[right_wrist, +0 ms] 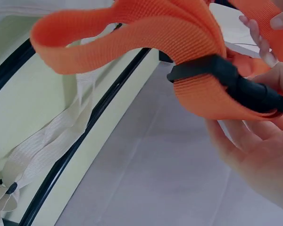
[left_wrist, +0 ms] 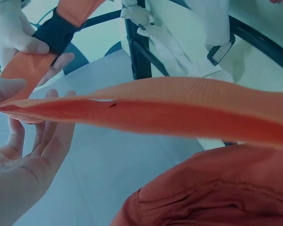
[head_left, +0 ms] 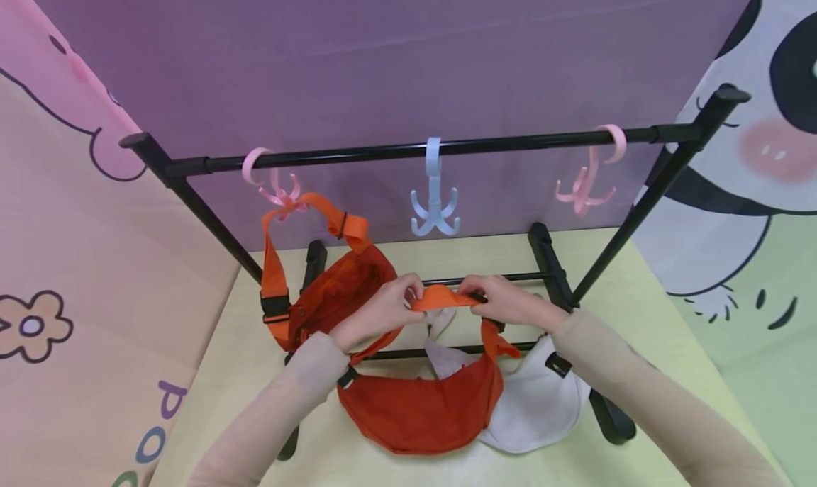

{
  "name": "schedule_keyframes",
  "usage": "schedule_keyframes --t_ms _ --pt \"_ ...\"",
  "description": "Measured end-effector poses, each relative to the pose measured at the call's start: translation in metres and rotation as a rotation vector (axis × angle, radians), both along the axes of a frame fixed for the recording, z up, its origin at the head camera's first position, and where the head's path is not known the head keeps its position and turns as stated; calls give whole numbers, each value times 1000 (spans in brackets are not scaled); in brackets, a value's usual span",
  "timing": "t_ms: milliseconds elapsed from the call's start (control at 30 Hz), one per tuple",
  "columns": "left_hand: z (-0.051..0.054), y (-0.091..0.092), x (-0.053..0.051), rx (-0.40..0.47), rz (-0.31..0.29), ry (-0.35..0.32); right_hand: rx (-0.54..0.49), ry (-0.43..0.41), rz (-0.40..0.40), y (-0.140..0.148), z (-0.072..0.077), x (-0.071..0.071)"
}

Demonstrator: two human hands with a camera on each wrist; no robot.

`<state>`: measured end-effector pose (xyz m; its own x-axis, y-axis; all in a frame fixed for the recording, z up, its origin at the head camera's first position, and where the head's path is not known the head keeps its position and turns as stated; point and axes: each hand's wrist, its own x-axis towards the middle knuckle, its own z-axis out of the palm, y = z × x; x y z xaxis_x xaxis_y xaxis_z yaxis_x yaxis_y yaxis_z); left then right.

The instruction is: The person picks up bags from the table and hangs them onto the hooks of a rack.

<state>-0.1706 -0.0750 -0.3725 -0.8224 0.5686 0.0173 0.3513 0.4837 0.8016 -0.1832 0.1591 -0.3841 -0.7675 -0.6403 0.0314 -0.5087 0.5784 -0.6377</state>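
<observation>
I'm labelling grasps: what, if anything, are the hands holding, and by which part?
The front red bag, by its orange strap: the left hand pinches the strap itself, the right hand holds it at a black fitting.

Both sleeves (head_left: 274, 416) above the table (head_left: 232, 381) are long, plain and beige. Their cuffs (head_left: 324, 358) sit slightly loose, and the hands (head_left: 385, 307) beyond them are bare

The rack (head_left: 364, 152) stands on the table (head_left: 236, 373), before the rear wall (head_left: 408, 62). From its top bar hang the left hook (head_left: 276, 182), middle hook (head_left: 435, 189) and right hook (head_left: 582, 189). The first bag (head_left: 338, 281) hangs on the left hook. The second bag (head_left: 421, 412) is nearer the viewer, the third bag (head_left: 536, 409) partly behind it, rightward. The strap (head_left: 443, 298) spans from left hand (head_left: 383, 306) to right hand (head_left: 507, 299).
</observation>
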Motion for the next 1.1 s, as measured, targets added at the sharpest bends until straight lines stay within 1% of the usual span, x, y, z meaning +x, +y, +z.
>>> schedule_keyframes --t_ms 133,267,400,500,567,733,800,900,1100 --pt "7 -4 2 23 -18 29 -25 8 -14 1 7 6" --pt "10 -9 5 47 -35 57 -44 -20 -51 2 14 12" --pt "11 -14 8 37 -46 90 -103 -51 -86 5 19 16" --pt "11 -18 11 20 -46 104 -147 -55 -97 8 21 20" --pt "11 -21 14 16 -40 105 -165 -59 -100 11 22 22" --pt "10 -28 18 23 -41 145 -177 -56 -115 19 23 28" --pt "10 -30 20 30 -43 161 -177 -52 -126 22 24 30" --pt "11 -34 22 36 -31 163 -182 -36 -144 25 27 33" --pt "10 -42 27 37 13 154 -192 54 -174 30 32 40"
